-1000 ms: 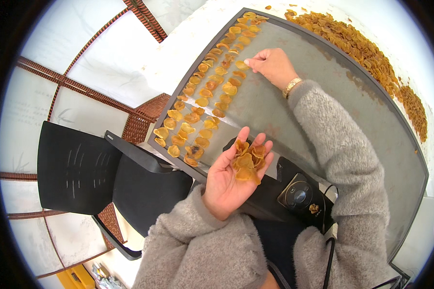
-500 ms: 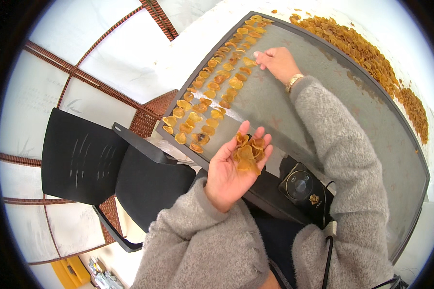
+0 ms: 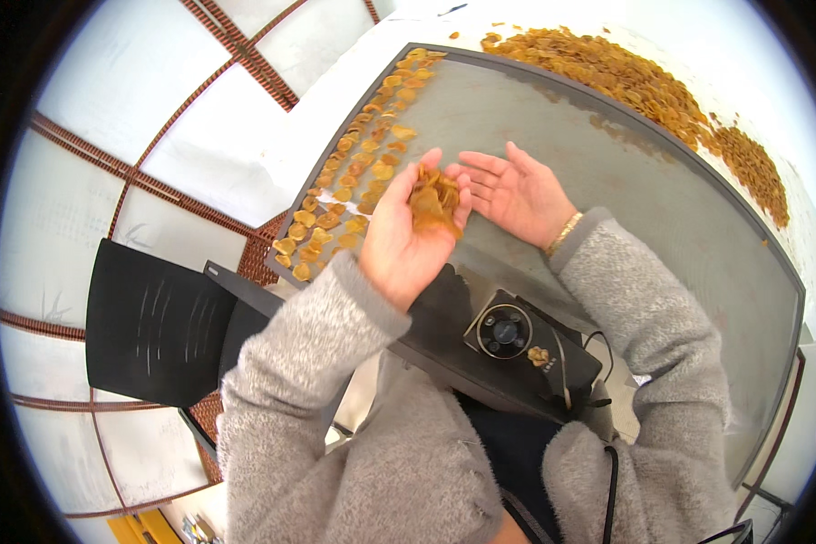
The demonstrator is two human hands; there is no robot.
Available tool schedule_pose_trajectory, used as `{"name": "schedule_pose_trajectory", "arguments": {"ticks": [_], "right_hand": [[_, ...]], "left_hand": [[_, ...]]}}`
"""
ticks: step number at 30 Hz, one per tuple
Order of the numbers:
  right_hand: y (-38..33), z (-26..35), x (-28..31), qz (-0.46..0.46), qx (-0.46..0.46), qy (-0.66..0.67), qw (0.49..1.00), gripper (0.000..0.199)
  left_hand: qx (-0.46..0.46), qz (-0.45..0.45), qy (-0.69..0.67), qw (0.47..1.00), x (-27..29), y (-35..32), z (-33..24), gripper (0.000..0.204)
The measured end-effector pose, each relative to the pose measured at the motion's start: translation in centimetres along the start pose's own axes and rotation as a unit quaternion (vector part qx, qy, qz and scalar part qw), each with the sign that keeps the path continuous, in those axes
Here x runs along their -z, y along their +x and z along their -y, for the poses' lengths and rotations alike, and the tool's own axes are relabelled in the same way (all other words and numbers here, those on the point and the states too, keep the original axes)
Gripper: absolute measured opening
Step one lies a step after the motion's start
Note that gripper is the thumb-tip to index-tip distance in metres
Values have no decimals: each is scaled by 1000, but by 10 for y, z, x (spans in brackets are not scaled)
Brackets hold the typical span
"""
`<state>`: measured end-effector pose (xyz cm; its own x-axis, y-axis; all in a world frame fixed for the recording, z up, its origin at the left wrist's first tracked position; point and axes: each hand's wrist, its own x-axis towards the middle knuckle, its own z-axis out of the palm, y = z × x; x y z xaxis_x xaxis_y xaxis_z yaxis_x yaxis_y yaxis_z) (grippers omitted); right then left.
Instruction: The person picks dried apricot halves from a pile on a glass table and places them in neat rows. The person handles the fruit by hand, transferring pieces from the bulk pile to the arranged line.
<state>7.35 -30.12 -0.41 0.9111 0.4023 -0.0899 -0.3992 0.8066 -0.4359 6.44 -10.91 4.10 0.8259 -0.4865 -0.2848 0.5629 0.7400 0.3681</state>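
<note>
Slices of dried orange fruit [image 3: 435, 201], a loose clump, lie in the cupped palm of the left hand [image 3: 408, 236], held palm-up over the near edge of the grey mesh tray [image 3: 662, 218]; fingers are curled just enough to cradle the clump, not clenched, seemingly so the pieces stay put and can be taken one by one. Clump has no clear single heading: its long axis runs roughly from palm base toward fingertips, pieces overlapping at mixed angles. Right hand [image 3: 517, 192] sits just beside those fingertips, open, palm up, fingers spread and holding nothing, near the clump but apart from it. Beyond the left fingers, laid-out slices [image 3: 354, 181] form rows along the tray's left rim. Past the right fingers, well apart, an unsorted heap [image 3: 626, 72] lies beyond the far rim. Below the wrists: a black device with a round lens [image 3: 506, 331]
</note>
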Motion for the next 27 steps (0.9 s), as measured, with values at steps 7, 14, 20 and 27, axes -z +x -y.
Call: {"name": "schedule_pose_trajectory", "arguments": {"ticks": [7, 14, 20, 27], "right_hand": [[14, 2, 22, -7, 93, 159, 983, 41], [14, 11, 49, 171, 125, 215, 954, 40], [8, 24, 20, -31, 174, 140, 974, 43], [4, 31, 13, -19, 147, 190, 971, 45]], "left_hand": [[-229, 50, 243, 941, -21, 90, 60, 31], [-279, 85, 384, 876, -33, 92, 82, 28], [-403, 205, 591, 668, -31, 59, 46, 20], [-158, 481, 792, 342, -23, -42, 29, 71]]}}
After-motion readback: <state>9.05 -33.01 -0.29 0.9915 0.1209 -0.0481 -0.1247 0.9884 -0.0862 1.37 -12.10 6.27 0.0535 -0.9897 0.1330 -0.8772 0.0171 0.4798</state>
